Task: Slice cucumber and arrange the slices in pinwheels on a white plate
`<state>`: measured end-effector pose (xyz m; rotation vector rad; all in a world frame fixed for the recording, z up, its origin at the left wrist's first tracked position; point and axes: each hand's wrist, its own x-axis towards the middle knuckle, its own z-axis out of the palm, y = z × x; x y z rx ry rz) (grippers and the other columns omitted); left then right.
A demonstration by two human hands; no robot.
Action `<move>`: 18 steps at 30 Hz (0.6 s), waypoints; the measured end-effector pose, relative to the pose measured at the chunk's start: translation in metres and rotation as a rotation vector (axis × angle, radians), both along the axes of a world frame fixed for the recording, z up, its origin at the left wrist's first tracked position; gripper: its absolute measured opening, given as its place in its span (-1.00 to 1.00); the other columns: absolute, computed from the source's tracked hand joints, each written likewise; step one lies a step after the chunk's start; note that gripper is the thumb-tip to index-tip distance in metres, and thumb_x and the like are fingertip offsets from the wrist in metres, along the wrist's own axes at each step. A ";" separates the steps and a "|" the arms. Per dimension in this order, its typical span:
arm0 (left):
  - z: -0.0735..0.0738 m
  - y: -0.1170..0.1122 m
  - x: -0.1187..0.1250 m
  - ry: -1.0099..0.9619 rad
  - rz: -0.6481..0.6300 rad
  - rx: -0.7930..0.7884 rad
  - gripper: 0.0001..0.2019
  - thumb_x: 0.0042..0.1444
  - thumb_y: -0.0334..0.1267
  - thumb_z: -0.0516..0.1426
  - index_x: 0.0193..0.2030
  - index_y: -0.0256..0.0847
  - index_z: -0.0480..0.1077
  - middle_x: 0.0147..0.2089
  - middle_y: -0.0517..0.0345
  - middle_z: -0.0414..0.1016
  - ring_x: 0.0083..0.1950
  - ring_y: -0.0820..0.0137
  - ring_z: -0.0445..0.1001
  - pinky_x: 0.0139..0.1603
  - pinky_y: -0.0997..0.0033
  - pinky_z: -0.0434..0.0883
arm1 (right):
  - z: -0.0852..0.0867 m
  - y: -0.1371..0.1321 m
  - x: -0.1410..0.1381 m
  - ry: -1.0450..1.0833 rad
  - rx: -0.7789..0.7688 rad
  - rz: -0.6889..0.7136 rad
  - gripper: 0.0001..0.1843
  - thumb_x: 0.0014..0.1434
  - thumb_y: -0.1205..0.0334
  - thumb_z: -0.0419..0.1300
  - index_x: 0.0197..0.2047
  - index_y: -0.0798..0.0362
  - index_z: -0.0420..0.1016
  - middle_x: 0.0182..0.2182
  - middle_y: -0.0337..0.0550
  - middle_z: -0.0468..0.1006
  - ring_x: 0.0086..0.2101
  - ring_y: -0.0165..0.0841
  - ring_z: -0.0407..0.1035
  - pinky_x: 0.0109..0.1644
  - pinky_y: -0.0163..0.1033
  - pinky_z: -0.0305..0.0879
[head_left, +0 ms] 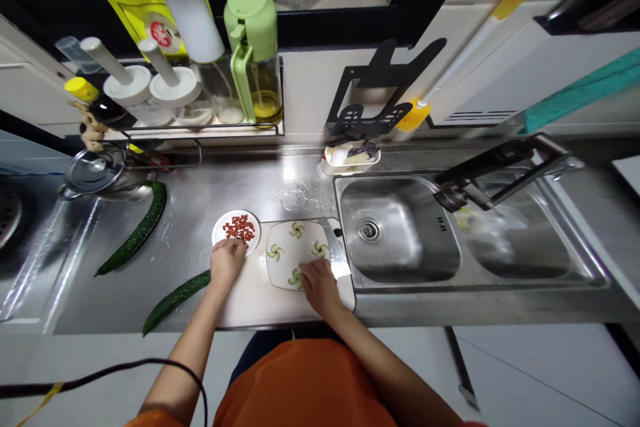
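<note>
My left hand (226, 261) rests at the near rim of a small round dish (220, 223) of red pieces, its fingers bunched together over the edge. My right hand (317, 282) lies on the near right corner of a square white plate (296, 252), fingers curled close to a green pinwheel-shaped cucumber piece (295, 275). Three more such pieces sit on the plate. Both dishes stand on a white cutting board (250, 303). A cleaver (337, 255) lies flat along the plate's right side.
Two whole cucumbers (137, 232) (175, 298) lie on the steel counter at left. A double sink (400, 233) with a faucet (495, 170) is at right. A rack with oil bottle (255, 47) and jars stands at the back; a pot lid (93, 170) is far left.
</note>
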<state>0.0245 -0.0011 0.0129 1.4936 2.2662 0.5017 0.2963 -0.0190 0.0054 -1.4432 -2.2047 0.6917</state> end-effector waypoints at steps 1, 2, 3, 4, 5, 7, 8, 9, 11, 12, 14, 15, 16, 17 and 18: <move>0.001 -0.001 -0.001 -0.030 0.028 -0.005 -0.75 0.06 -0.15 0.04 -0.43 -0.14 0.51 -0.36 0.13 0.53 -0.27 0.33 0.45 -0.18 0.39 0.32 | 0.000 0.000 0.000 -0.001 0.001 0.000 -0.76 0.17 0.38 0.06 -0.16 0.06 0.51 -0.33 -0.06 0.44 -0.23 -0.22 0.21 -0.06 -0.09 0.21; 0.002 -0.002 -0.002 -0.055 0.058 -0.007 -0.76 0.06 -0.14 0.05 -0.42 -0.14 0.52 -0.34 0.13 0.54 -0.29 0.34 0.45 -0.19 0.40 0.32 | -0.001 0.000 0.001 -0.001 0.003 -0.002 -0.76 0.17 0.37 0.06 -0.16 0.06 0.51 -0.33 -0.06 0.44 -0.22 -0.22 0.21 -0.06 -0.08 0.21; 0.003 -0.003 -0.003 -0.076 0.089 -0.004 -0.76 0.05 -0.13 0.06 -0.40 -0.14 0.53 -0.32 0.14 0.55 -0.30 0.35 0.45 -0.19 0.40 0.33 | -0.001 0.000 0.001 0.000 0.003 -0.004 -0.77 0.17 0.36 0.06 -0.16 0.06 0.51 -0.33 -0.06 0.44 -0.22 -0.22 0.21 -0.06 -0.08 0.21; 0.004 -0.004 -0.004 -0.095 0.114 0.003 -0.76 0.05 -0.12 0.08 -0.37 -0.14 0.54 -0.29 0.14 0.55 -0.32 0.36 0.45 -0.20 0.40 0.33 | -0.001 0.000 0.002 0.000 0.001 -0.006 -0.77 0.17 0.36 0.07 -0.16 0.06 0.51 -0.33 -0.06 0.44 -0.22 -0.21 0.21 -0.06 -0.08 0.22; 0.004 -0.005 -0.004 -0.114 0.131 0.016 -0.76 0.04 -0.11 0.09 -0.35 -0.14 0.54 -0.27 0.14 0.56 -0.33 0.37 0.45 -0.20 0.40 0.34 | -0.001 0.000 0.002 0.000 -0.004 -0.007 -0.77 0.17 0.36 0.07 -0.16 0.05 0.51 -0.33 -0.06 0.45 -0.22 -0.21 0.21 -0.06 -0.08 0.22; 0.005 -0.009 0.000 -0.149 0.127 0.061 -0.77 0.04 -0.11 0.10 -0.33 -0.15 0.54 -0.25 0.14 0.56 -0.33 0.39 0.45 -0.21 0.41 0.36 | 0.000 0.000 0.003 0.003 -0.018 -0.008 -0.77 0.17 0.36 0.08 -0.16 0.05 0.52 -0.33 -0.06 0.45 -0.21 -0.21 0.21 -0.07 -0.08 0.23; 0.005 -0.011 0.004 -0.165 0.104 0.086 -0.77 0.05 -0.11 0.11 -0.33 -0.15 0.54 -0.25 0.13 0.56 -0.33 0.39 0.45 -0.22 0.42 0.36 | -0.001 0.000 0.004 0.006 -0.024 -0.009 -0.77 0.16 0.36 0.08 -0.16 0.06 0.52 -0.32 -0.06 0.45 -0.21 -0.21 0.21 -0.07 -0.08 0.24; 0.005 -0.014 0.009 -0.180 0.069 0.111 -0.78 0.06 -0.11 0.11 -0.33 -0.15 0.54 -0.25 0.13 0.56 -0.33 0.40 0.45 -0.23 0.42 0.37 | -0.001 -0.001 0.005 0.010 -0.027 -0.012 -0.77 0.16 0.37 0.08 -0.15 0.06 0.52 -0.32 -0.05 0.45 -0.20 -0.20 0.21 -0.07 -0.08 0.24; 0.005 -0.019 0.023 -0.205 -0.026 0.142 -0.79 0.09 -0.13 0.10 -0.33 -0.14 0.54 -0.27 0.13 0.56 -0.34 0.41 0.45 -0.25 0.42 0.38 | -0.002 -0.001 0.008 0.019 -0.025 -0.019 -0.76 0.15 0.39 0.09 -0.15 0.08 0.52 -0.32 -0.04 0.45 -0.20 -0.20 0.21 -0.07 -0.09 0.24; 0.004 -0.022 0.032 -0.220 -0.083 0.157 -0.79 0.10 -0.16 0.10 -0.34 -0.14 0.54 -0.30 0.13 0.55 -0.33 0.40 0.45 -0.25 0.42 0.38 | -0.002 -0.002 0.009 0.021 -0.022 -0.021 -0.76 0.14 0.40 0.09 -0.15 0.08 0.52 -0.32 -0.04 0.45 -0.20 -0.20 0.21 -0.06 -0.09 0.24; 0.002 -0.028 0.050 -0.230 -0.200 0.176 -0.82 0.11 -0.20 0.10 -0.33 -0.14 0.53 -0.32 0.12 0.53 -0.27 0.38 0.46 -0.20 0.39 0.39 | -0.003 -0.002 0.013 0.019 -0.020 -0.027 -0.75 0.14 0.41 0.09 -0.15 0.09 0.52 -0.33 -0.05 0.45 -0.20 -0.20 0.22 -0.06 -0.09 0.25; 0.000 -0.031 0.060 -0.241 -0.237 0.191 -0.83 0.12 -0.22 0.11 -0.33 -0.14 0.53 -0.32 0.11 0.53 -0.26 0.38 0.47 -0.19 0.38 0.40 | -0.003 -0.003 0.014 0.016 -0.021 -0.029 -0.75 0.13 0.41 0.09 -0.15 0.09 0.52 -0.33 -0.04 0.45 -0.20 -0.20 0.22 -0.07 -0.09 0.25; -0.002 -0.034 0.069 -0.257 -0.277 0.193 -0.84 0.12 -0.24 0.11 -0.33 -0.14 0.53 -0.32 0.10 0.53 -0.26 0.38 0.47 -0.18 0.37 0.40 | -0.003 -0.003 0.016 0.014 -0.023 -0.031 -0.75 0.13 0.41 0.09 -0.15 0.09 0.52 -0.33 -0.04 0.45 -0.20 -0.20 0.22 -0.08 -0.09 0.25; -0.004 -0.037 0.078 -0.273 -0.319 0.188 -0.85 0.12 -0.26 0.12 -0.32 -0.14 0.53 -0.32 0.09 0.52 -0.24 0.37 0.46 -0.17 0.36 0.41 | -0.003 -0.004 0.017 0.012 -0.025 -0.032 -0.75 0.14 0.41 0.09 -0.15 0.09 0.52 -0.33 -0.04 0.45 -0.20 -0.20 0.22 -0.08 -0.09 0.25; -0.006 -0.039 0.085 -0.280 -0.347 0.182 -0.86 0.13 -0.27 0.12 -0.32 -0.14 0.53 -0.34 0.09 0.52 -0.24 0.37 0.46 -0.17 0.35 0.41 | -0.003 -0.005 0.019 0.011 -0.028 -0.030 -0.75 0.14 0.41 0.09 -0.15 0.10 0.52 -0.33 -0.04 0.45 -0.20 -0.20 0.23 -0.09 -0.09 0.25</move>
